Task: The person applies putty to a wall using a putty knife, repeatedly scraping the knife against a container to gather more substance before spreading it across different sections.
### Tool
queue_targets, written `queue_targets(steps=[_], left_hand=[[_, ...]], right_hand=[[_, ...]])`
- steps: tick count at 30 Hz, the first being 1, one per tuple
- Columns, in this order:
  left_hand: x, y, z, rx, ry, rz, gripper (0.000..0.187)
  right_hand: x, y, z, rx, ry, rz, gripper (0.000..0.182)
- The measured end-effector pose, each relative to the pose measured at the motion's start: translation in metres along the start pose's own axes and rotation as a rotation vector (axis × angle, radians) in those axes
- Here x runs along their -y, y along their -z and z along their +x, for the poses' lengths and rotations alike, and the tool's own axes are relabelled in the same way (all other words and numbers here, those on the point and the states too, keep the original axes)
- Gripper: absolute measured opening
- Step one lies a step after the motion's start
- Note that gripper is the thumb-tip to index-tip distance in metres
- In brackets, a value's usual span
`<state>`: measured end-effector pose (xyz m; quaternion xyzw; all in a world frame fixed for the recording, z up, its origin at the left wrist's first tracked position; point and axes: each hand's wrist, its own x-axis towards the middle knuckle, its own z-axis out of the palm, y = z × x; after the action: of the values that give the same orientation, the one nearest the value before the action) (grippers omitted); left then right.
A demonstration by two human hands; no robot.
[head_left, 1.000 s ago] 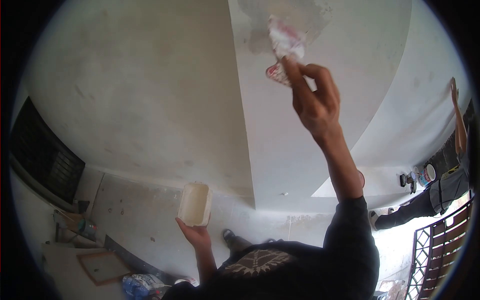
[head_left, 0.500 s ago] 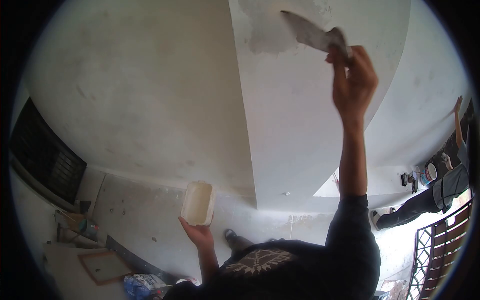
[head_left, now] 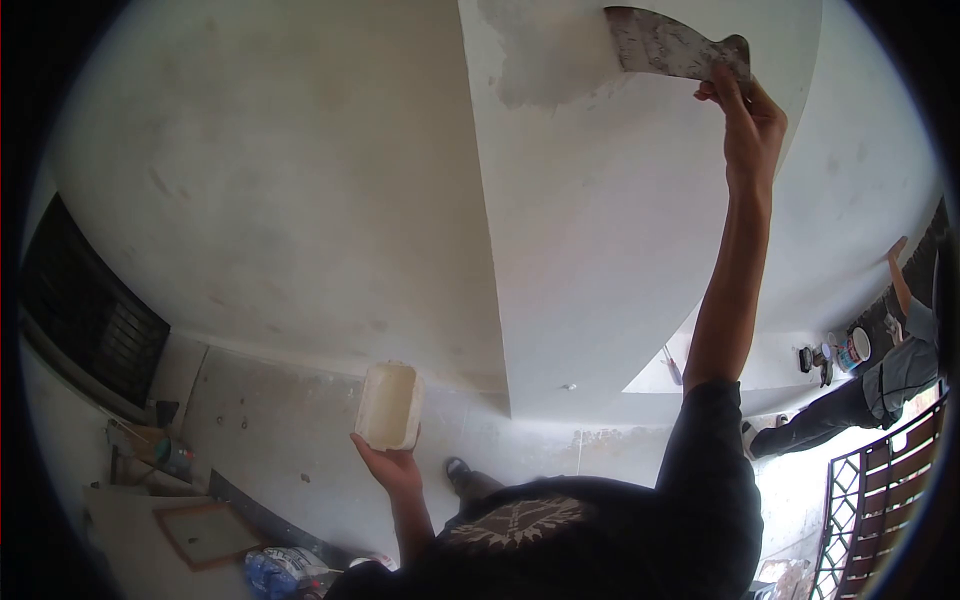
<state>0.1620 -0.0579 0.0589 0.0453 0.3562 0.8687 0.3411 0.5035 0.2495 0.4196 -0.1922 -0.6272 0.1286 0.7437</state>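
Note:
My right hand (head_left: 750,115) is raised high, its fingers closed round the handle end of a putty knife (head_left: 665,45). The wide metal blade, streaked with residue, points left against or close to the wall; contact is hard to make out. Left of the blade, a grey damp-looking patch (head_left: 540,60) marks the pale wall (head_left: 590,230). Low down, my left hand (head_left: 395,470) grips a white rectangular tub (head_left: 390,408) from beneath. The tub's open side faces me, and its inside is whitish.
At the right, a person (head_left: 890,370) reaches one hand to the wall, near buckets (head_left: 853,350). A metal gate (head_left: 880,490) stands at lower right. On the left are a dark window (head_left: 90,310), a framed board (head_left: 205,533) and a blue-white bag (head_left: 285,572).
My right hand and the putty knife have moved right, and the blade now lies more broadly toward the wall. The tub has shifted slightly left. The other person's raised hand is lower.

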Motion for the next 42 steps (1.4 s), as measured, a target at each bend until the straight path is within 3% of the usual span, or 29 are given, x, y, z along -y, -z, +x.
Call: queue_targets(steps=[4, 8, 10, 13, 21, 24, 26, 31, 34, 38, 42], left_hand=[[0.002, -0.005, -0.001, 0.011, -0.002, 0.018, 0.067], [0.0, -0.01, -0.005, 0.016, 0.029, -0.028, 0.064], [0.003, -0.003, -0.001, 0.031, 0.014, -0.017, 0.066], [0.001, 0.002, -0.003, 0.028, 0.01, -0.004, 0.066], [0.0, 0.0, -0.002, 0.007, 0.01, 0.006, 0.065], [0.0, -0.004, -0.001, 0.007, 0.002, -0.002, 0.065], [0.0, -0.004, -0.001, 0.008, 0.0, -0.012, 0.065], [0.002, 0.0, 0.0, 0.05, 0.007, -0.005, 0.064], [0.003, -0.001, 0.0, 0.039, 0.007, 0.001, 0.064], [0.002, 0.001, 0.001, 0.018, -0.001, -0.019, 0.065], [0.0, 0.004, 0.003, 0.027, 0.005, -0.021, 0.065]], right_hand=[[-0.003, -0.029, -0.012, 0.137, 0.077, -0.164, 0.026], [0.015, -0.041, -0.022, 0.2, 0.011, -0.206, 0.024], [0.015, -0.028, -0.012, 0.057, 0.086, 0.038, 0.024], [0.015, -0.01, 0.005, -0.086, 0.036, -0.05, 0.028], [0.013, -0.051, -0.019, 0.127, 0.058, -0.153, 0.027], [0.008, -0.037, -0.002, 0.033, 0.13, -0.013, 0.024], [0.011, -0.026, 0.011, -0.062, 0.065, -0.06, 0.024], [0.009, -0.055, -0.001, 0.132, 0.107, -0.26, 0.028], [0.01, -0.07, -0.013, 0.199, 0.112, -0.168, 0.027], [0.02, -0.037, -0.005, 0.007, 0.141, -0.098, 0.027], [0.012, -0.027, -0.012, -0.054, 0.006, -0.049, 0.027]])
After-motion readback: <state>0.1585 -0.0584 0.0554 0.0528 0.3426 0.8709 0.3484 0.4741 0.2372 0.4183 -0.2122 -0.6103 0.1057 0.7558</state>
